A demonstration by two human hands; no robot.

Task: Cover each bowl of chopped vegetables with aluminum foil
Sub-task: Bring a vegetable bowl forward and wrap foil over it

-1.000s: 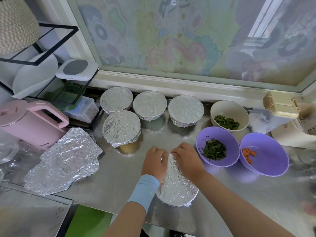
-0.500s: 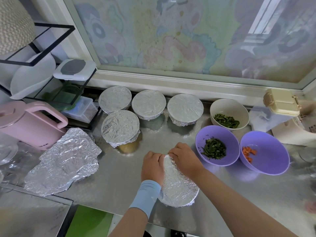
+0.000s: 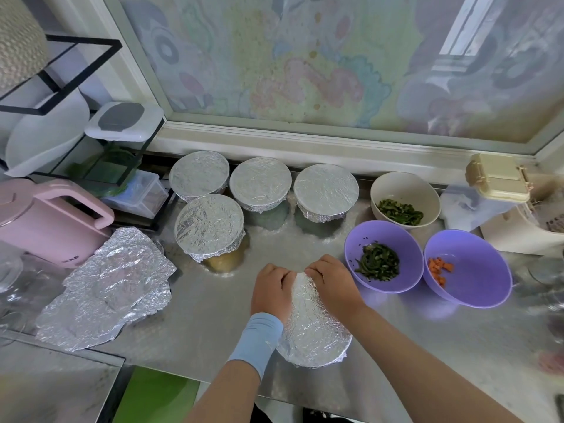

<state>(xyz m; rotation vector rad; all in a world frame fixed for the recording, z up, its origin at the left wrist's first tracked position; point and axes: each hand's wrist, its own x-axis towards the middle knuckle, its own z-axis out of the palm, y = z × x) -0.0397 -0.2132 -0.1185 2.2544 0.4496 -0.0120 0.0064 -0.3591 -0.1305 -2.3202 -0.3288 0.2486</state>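
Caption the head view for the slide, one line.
Left hand and right hand crimp foil over the near bowl; four covered bowls behind, three open bowls of chopped vegetables at right.

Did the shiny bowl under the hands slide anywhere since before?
No. The foil-covered bowl keeps the same spot, nearer the person and left of the purple bowl of greens, as in both earlier pictures.
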